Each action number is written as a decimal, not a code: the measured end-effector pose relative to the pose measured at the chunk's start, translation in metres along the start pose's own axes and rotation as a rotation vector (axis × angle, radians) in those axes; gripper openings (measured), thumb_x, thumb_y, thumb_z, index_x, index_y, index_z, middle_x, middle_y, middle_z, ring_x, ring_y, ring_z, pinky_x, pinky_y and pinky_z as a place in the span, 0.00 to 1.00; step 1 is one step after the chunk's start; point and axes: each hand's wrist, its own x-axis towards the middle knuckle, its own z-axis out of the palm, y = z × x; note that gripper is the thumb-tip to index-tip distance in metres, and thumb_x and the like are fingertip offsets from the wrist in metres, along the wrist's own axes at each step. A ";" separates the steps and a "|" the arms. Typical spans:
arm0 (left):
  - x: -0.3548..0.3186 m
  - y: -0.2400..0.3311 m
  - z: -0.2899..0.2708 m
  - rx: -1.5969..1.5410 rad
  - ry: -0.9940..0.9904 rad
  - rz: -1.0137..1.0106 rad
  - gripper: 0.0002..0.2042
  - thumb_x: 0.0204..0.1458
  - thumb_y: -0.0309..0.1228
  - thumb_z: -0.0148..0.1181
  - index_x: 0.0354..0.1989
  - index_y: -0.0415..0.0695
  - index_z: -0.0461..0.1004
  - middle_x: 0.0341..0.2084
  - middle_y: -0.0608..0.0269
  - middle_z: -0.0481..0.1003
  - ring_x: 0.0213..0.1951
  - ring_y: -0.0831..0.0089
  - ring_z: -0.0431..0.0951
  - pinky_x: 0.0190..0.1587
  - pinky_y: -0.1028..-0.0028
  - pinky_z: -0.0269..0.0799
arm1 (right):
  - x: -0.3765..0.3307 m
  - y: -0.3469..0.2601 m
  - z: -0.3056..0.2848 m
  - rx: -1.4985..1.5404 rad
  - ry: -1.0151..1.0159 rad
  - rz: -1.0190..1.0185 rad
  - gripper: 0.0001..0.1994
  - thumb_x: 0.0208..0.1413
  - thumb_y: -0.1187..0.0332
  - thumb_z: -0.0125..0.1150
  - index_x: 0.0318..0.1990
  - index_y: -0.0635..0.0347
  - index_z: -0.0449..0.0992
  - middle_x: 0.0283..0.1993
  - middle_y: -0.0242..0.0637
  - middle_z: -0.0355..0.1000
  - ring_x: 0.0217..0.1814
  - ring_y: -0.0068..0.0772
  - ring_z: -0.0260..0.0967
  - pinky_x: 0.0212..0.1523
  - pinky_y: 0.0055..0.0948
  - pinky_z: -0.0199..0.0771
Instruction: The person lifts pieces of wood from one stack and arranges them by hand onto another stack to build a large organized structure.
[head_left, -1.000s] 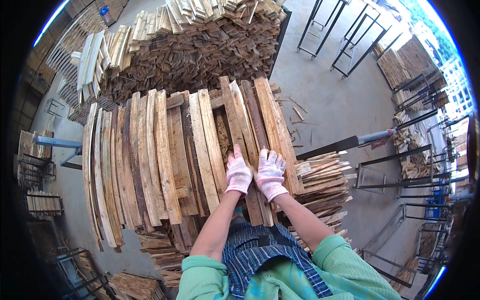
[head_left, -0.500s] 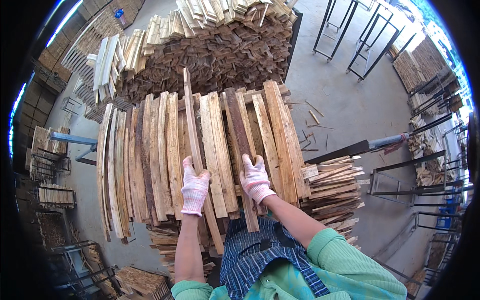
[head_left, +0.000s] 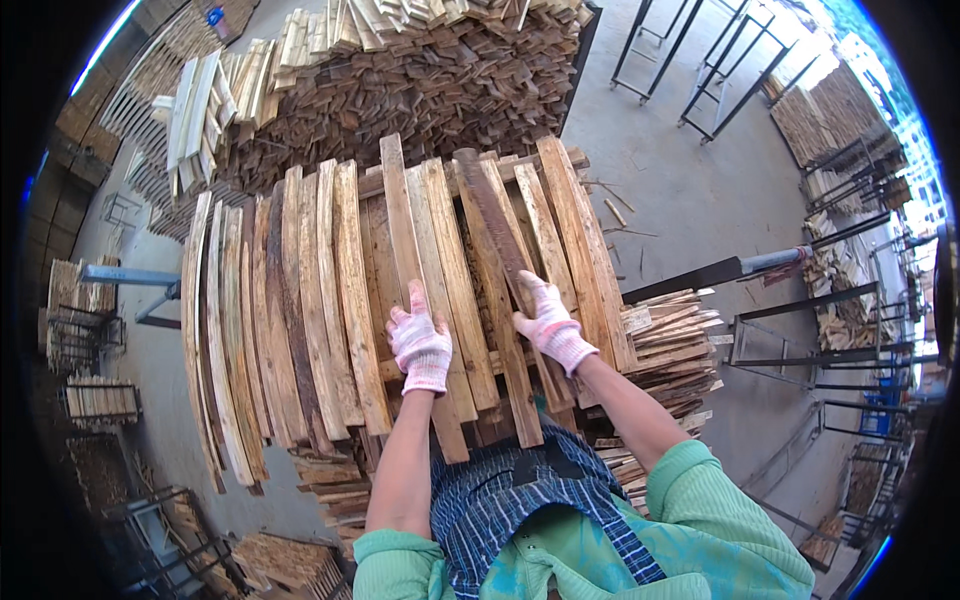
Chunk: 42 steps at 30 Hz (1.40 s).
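Wooden boards (head_left: 345, 300) lie side by side in a row in front of me, running away from my body. My left hand (head_left: 420, 345), in a white and pink knit glove, rests with fingers apart on a light brown board (head_left: 400, 220), which lies flat and juts out at the far end. My right hand (head_left: 555, 325), gloved alike, is closed around a dark, bark-coloured board (head_left: 488, 210). This board slants slightly, its far end to the left. Right of it lie lighter boards (head_left: 575, 235). The fingers' undersides are hidden.
A large heap of wood pieces (head_left: 400, 110) rises beyond the row. Metal arms (head_left: 130, 275) stick out at left, with a dark beam (head_left: 690, 278) at right. More stacked boards (head_left: 670, 350) lie below at right. Black metal frames (head_left: 735, 75) stand at far right.
The light brown board has turned from its edge to flat, and my left hand's fingers have loosened over it. My right hand has shifted right, with the dark board now slanting.
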 end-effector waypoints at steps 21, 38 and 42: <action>-0.020 0.131 -0.001 -0.046 -0.410 0.119 0.31 0.59 0.40 0.55 0.70 0.45 0.56 0.50 0.37 0.71 0.51 0.45 0.77 0.50 0.50 0.75 | 0.003 0.016 -0.014 -0.161 -0.060 0.064 0.39 0.58 0.63 0.65 0.75 0.45 0.51 0.68 0.64 0.53 0.68 0.66 0.60 0.66 0.45 0.64; -0.019 0.136 0.041 -0.354 -0.325 0.017 0.51 0.49 0.27 0.68 0.77 0.59 0.38 0.61 0.32 0.60 0.55 0.42 0.72 0.58 0.54 0.70 | -0.007 -0.005 -0.071 0.075 -0.040 -0.037 0.41 0.51 0.68 0.69 0.72 0.61 0.55 0.69 0.52 0.60 0.73 0.48 0.56 0.73 0.38 0.56; -0.029 0.125 0.032 -0.720 -0.232 0.112 0.44 0.49 0.19 0.60 0.76 0.52 0.48 0.63 0.33 0.57 0.56 0.43 0.71 0.61 0.62 0.69 | -0.013 -0.005 -0.056 0.277 0.036 -0.073 0.41 0.51 0.71 0.70 0.72 0.63 0.54 0.72 0.48 0.58 0.76 0.39 0.52 0.76 0.35 0.50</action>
